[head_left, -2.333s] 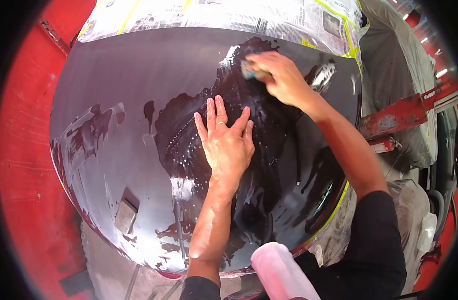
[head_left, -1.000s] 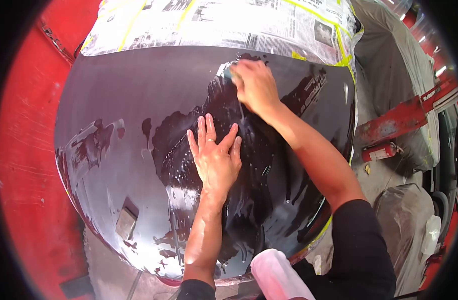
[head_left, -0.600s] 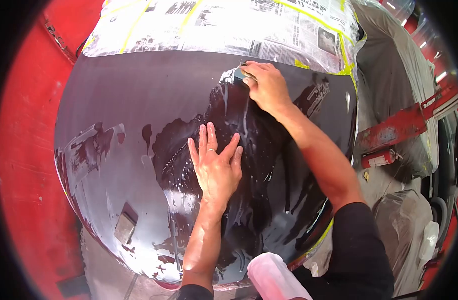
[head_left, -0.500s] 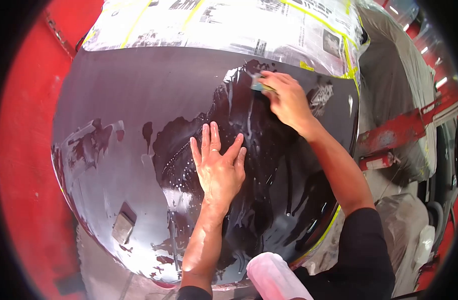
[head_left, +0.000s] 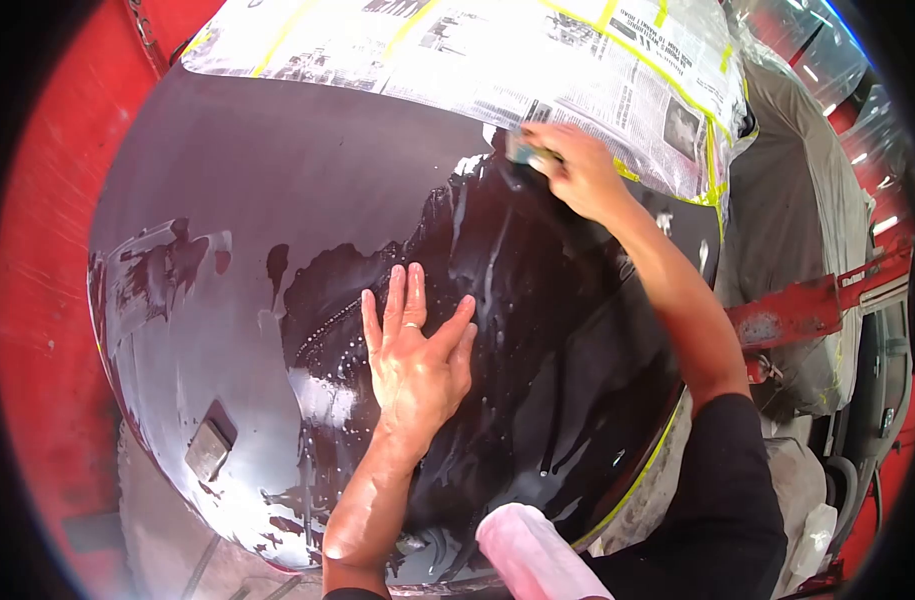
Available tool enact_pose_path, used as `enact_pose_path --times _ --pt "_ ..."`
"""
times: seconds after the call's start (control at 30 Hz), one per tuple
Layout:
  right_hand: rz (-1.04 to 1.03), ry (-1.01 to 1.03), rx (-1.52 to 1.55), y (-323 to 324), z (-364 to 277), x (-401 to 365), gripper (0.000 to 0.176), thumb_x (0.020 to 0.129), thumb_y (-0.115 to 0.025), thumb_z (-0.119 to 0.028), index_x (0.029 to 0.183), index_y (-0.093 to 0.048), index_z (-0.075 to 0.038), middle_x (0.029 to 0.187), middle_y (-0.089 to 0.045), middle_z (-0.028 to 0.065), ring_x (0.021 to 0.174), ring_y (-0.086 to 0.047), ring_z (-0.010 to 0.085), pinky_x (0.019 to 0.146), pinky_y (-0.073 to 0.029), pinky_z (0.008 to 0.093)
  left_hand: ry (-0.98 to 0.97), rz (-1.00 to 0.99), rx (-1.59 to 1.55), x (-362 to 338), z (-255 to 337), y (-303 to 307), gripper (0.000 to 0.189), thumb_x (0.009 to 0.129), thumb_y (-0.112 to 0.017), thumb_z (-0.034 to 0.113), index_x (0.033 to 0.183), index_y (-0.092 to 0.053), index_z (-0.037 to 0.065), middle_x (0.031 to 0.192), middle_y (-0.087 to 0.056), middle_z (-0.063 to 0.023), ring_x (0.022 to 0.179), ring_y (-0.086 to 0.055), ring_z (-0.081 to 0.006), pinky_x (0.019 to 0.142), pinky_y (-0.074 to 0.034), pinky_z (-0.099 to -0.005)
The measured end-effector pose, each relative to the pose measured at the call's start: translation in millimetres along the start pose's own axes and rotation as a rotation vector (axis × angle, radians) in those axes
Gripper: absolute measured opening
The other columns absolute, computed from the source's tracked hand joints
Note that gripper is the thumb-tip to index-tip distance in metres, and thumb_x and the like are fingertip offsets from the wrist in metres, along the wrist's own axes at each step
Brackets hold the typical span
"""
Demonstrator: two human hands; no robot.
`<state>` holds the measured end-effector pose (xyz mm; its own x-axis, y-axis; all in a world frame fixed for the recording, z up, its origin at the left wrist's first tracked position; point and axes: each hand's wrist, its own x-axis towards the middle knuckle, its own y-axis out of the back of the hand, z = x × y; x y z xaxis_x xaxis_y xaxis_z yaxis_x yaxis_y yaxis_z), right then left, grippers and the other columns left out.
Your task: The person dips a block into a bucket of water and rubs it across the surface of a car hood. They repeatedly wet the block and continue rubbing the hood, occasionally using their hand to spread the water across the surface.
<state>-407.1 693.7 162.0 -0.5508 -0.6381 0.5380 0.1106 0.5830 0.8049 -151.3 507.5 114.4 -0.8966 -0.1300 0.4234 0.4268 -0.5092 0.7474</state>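
A dark car hood (head_left: 177, 330) fills the middle of the view, its surface partly wet, with drips and water beads. My left hand (head_left: 417, 365) lies flat on the wet area, fingers spread, a ring on one finger. Farther up, close to the newspaper edge, my right hand (head_left: 577, 170) is closed around a small blue-grey sanding pad (head_left: 522, 148), pressed to the hood; the hand is slightly blurred. A flat grey rectangular block (head_left: 209, 450) rests on the hood's lower left.
Newspaper (head_left: 457, 60) held by yellow tape covers the area beyond the hood. At the bottom is a pinkish-white rounded object (head_left: 537, 555) I cannot identify. A red post arm (head_left: 797, 315) and a sheet-covered vehicle (head_left: 787, 190) stand at right; a red surface (head_left: 57, 250) borders the left.
My right hand has moved with the sanding pad nearer to the newspaper edge. My left hand stays flat on the hood. The camera view has shifted and tilted slightly.
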Motion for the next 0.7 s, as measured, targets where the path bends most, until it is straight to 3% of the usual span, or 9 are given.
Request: enact_pose_path --times 0.07,0.23,0.37,0.43,0.63,0.7 --pt "0.001 0.064 0.006 -26 4 33 0.028 0.084 -0.068 -0.001 0.112 -0.069 -0.004 0.116 -0.07 0.0131 0.101 -0.066 0.0339 0.085 -0.053 0.0404 0.006 -0.001 0.0 1 0 0 0.029 0.086 -0.076 0.019 0.115 -0.078 0.019 0.154 -0.043 -0.0237 0.146 -0.037 -0.0373 0.122 -0.018 -0.054" --pt "-0.012 -0.015 0.024 0 0 -5 0.028 0.083 -0.067 0.003 0.11 -0.07 -0.003 0.12 -0.07 0.0117 0.102 -0.066 0.033 0.087 -0.053 0.0406 0.003 -0.023 0.009 0 0 2 0.03 0.087 -0.075 0.02 0.117 -0.077 0.018 0.154 -0.043 -0.0235 0.147 -0.036 -0.037 0.123 -0.017 -0.0539" --pt "0.068 0.093 0.062 -12 11 9 0.029 0.082 -0.066 0.006 0.109 -0.069 -0.003 0.113 -0.072 0.0108 0.103 -0.066 0.0318 0.087 -0.053 0.0412 0.001 -0.021 0.016 -1 -1 0 0.03 0.088 -0.075 0.019 0.117 -0.077 0.019 0.155 -0.042 -0.0231 0.148 -0.035 -0.0366 0.123 -0.016 -0.0544" --pt "-0.088 -0.047 0.06 -11 -5 38 0.027 0.082 -0.065 0.007 0.106 -0.07 -0.003 0.115 -0.073 0.0087 0.107 -0.066 0.0295 0.089 -0.054 0.0407 0.003 -0.032 0.024 -1 0 0 0.03 0.088 -0.075 0.019 0.117 -0.077 0.018 0.155 -0.041 -0.0227 0.148 -0.034 -0.0364 0.123 -0.016 -0.0543" --pt "0.019 -0.002 0.136 1 14 -11 0.026 0.084 -0.063 0.004 0.108 -0.069 -0.002 0.112 -0.072 0.0124 0.105 -0.064 0.0345 0.09 -0.052 0.0416 0.011 -0.042 0.031 -1 2 1 0.029 0.088 -0.075 0.019 0.116 -0.077 0.018 0.156 -0.041 -0.0212 0.149 -0.034 -0.0354 0.123 -0.015 -0.054" --pt "0.018 0.062 0.111 -12 11 22 0.034 0.076 -0.06 0.006 0.107 -0.069 -0.004 0.101 -0.074 0.0094 0.1 -0.065 0.034 0.087 -0.052 0.0446 0.016 -0.039 0.034 0 2 0 0.029 0.088 -0.075 0.019 0.116 -0.077 0.018 0.156 -0.041 -0.0211 0.149 -0.033 -0.0356 0.123 -0.015 -0.0542"
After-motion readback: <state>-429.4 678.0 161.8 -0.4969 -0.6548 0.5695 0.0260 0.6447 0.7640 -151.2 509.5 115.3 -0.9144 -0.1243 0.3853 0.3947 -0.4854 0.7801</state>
